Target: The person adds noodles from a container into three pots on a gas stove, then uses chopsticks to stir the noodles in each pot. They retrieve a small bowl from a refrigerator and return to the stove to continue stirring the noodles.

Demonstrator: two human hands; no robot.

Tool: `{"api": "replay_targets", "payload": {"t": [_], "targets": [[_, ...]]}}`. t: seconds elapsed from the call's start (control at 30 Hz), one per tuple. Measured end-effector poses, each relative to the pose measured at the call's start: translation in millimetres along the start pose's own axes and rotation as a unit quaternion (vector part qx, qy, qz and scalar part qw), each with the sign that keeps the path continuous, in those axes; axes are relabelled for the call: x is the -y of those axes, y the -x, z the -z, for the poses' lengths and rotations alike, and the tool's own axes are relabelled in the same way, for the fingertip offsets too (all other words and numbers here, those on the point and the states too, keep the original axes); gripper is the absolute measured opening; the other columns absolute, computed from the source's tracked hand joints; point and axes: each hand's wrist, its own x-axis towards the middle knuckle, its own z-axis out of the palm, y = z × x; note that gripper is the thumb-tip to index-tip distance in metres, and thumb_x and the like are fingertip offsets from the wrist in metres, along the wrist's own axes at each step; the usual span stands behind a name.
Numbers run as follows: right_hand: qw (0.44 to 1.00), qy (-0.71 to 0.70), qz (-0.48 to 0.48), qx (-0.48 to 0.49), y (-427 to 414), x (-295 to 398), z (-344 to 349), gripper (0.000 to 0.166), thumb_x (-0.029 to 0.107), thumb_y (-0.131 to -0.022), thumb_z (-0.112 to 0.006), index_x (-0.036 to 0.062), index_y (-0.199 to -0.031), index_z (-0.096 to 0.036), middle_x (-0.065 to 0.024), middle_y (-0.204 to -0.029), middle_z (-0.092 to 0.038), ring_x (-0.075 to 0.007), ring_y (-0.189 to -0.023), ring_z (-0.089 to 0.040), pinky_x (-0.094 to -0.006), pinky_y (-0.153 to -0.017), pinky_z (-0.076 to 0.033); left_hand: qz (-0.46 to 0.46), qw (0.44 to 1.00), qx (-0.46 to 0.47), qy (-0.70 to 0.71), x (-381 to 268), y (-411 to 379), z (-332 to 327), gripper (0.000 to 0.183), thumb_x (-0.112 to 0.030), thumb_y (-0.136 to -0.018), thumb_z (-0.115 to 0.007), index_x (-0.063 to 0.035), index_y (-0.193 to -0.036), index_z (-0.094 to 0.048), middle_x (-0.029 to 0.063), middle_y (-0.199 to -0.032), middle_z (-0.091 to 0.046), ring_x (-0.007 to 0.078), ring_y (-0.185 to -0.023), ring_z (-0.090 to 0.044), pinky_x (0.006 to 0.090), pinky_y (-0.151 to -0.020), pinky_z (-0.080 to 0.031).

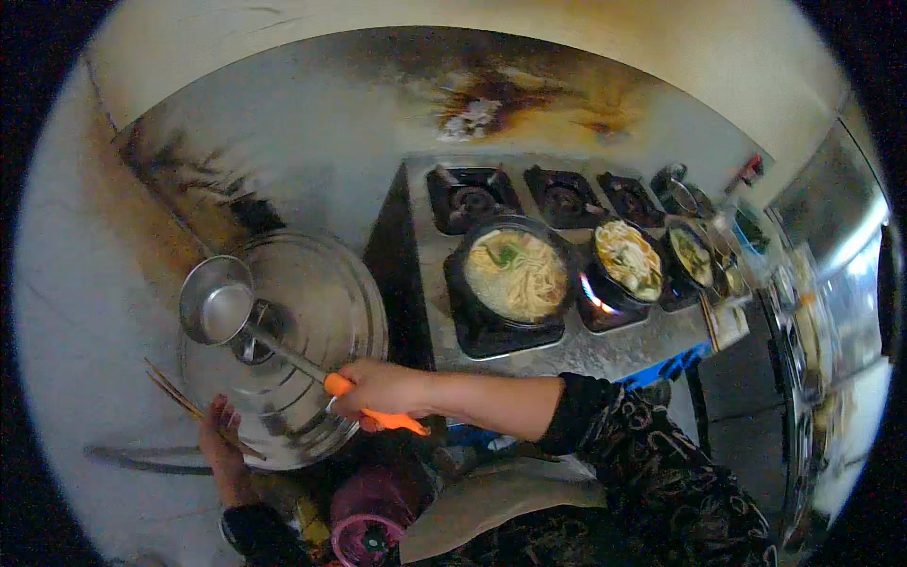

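Note:
My right hand [372,393] grips the orange handle of a metal ladle [218,301], whose bowl is over the left edge of a large round metal pot lid [319,283]. Near the lid's lower left rim, my left hand [223,432] holds a pair of chopsticks [173,391] that point up and to the left. To the right, a black pot of noodles in pale broth [517,276] sits on a gas stove [453,354]. Beside it, a second pot with noodles and other food [629,261] stands over a visible flame.
Farther right on the stove is a smaller pot of food [691,255]. Several bare burners [471,200] line the stove's back, against a stained wall [340,106]. A pink bucket [368,531] is below my arms. Crowded shelving or counter items lie at the far right.

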Motion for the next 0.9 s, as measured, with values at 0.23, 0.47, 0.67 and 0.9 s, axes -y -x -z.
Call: {"api": "replay_targets", "payload": {"t": [0.23,0.47,0.67,0.9], "targets": [[0.991,-0.038,0.047,-0.117,83,17,17,0.028,0.014,-0.078,-0.056,-0.0008,-0.097,-0.042,-0.0055,-0.066,-0.051,-0.0119,-0.046,-0.052,-0.0233,-0.04,-0.042,-0.104,0.842,0.036,-0.528,64,-218,-37,0.032,-0.029,-0.081,-0.049,-0.0001,-0.091,-0.058,0.0146,-0.08,-0.06,0.0248,-0.066,-0.055,0.0351,-0.061,-0.044],[0.974,-0.006,0.046,-0.222,147,32,39,0.027,0.014,-0.079,-0.055,-0.0011,-0.096,-0.041,-0.0042,-0.065,-0.05,-0.0103,-0.047,-0.051,-0.0231,-0.039,-0.042,-0.174,0.818,0.036,-0.547,112,-272,-41,0.043,-0.037,-0.084,-0.043,0.0026,-0.095,-0.057,0.0193,-0.083,-0.059,0.03,-0.068,-0.055,0.0393,-0.059,-0.043],[0.961,0.005,0.057,-0.271,166,41,58,0.022,0.013,-0.079,-0.054,0.0011,-0.091,-0.041,-0.003,-0.066,-0.049,-0.009,-0.047,-0.05,-0.0214,-0.038,-0.04,-0.078,0.973,-0.042,-0.213,12,-191,-108,0.041,-0.041,-0.083,-0.045,-0.0034,-0.096,-0.057,0.0078,-0.071,-0.054,0.0193,-0.06,-0.049,0.0305,-0.052,-0.038],[0.959,0.119,-0.004,-0.257,114,28,51,0.025,0.017,-0.081,-0.055,0.0021,-0.097,-0.042,-0.0013,-0.06,-0.047,-0.0069,-0.045,-0.048,-0.0208,-0.036,-0.038,-0.058,0.996,-0.047,-0.047,-140,-75,-37,0.041,-0.043,-0.082,-0.047,-0.0066,-0.1,-0.053,0.0013,-0.076,-0.053,0.0111,-0.061,-0.047,0.0239,-0.051,-0.037]]}}
